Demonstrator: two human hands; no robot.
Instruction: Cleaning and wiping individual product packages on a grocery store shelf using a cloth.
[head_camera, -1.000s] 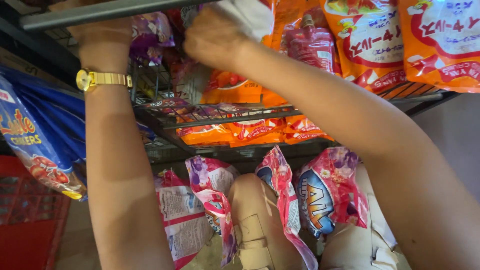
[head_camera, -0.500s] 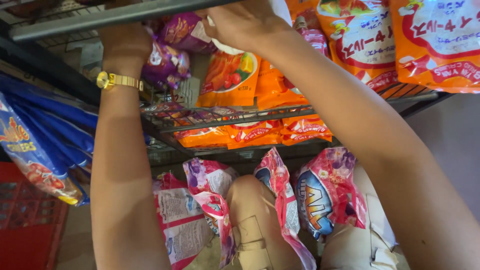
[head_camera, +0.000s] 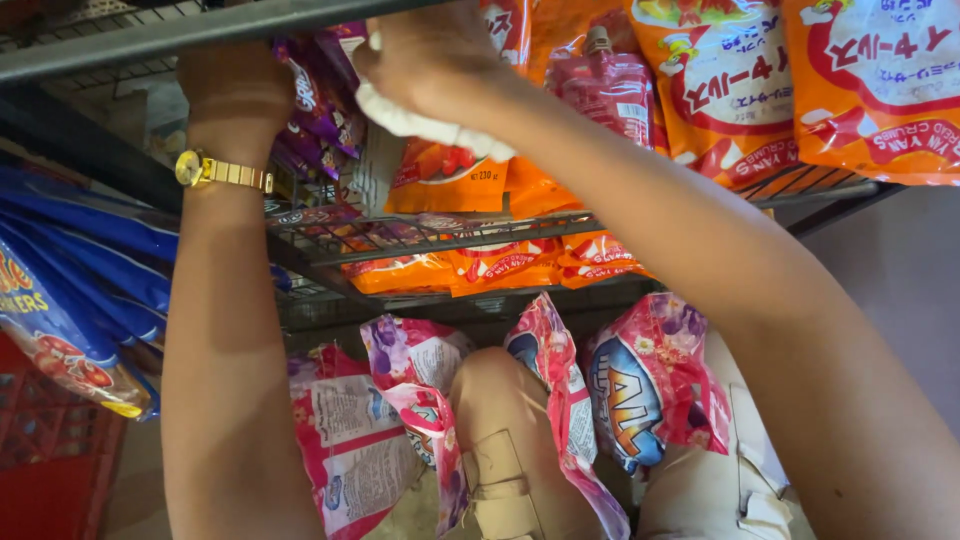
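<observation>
Head view, right hand (head_camera: 435, 65) grip clamped on white cloth (head_camera: 425, 125), left hand (head_camera: 235, 95) grip unclear, among purple packets (head_camera: 315, 100).

left hand (head_camera: 232, 92) on purple packets (head_camera: 312, 100) | right hand (head_camera: 432, 62) gripping white cloth (head_camera: 425, 125) | wire shelf (head_camera: 400, 238) below

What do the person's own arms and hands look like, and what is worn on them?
Both arms are bare, with no sleeves in view and no gloves on the hands. The left hand has a gold-coloured wristwatch with a metal link band around the wrist. The right hand shows no watch or bracelet; whether any rings are worn cannot be told.
</observation>
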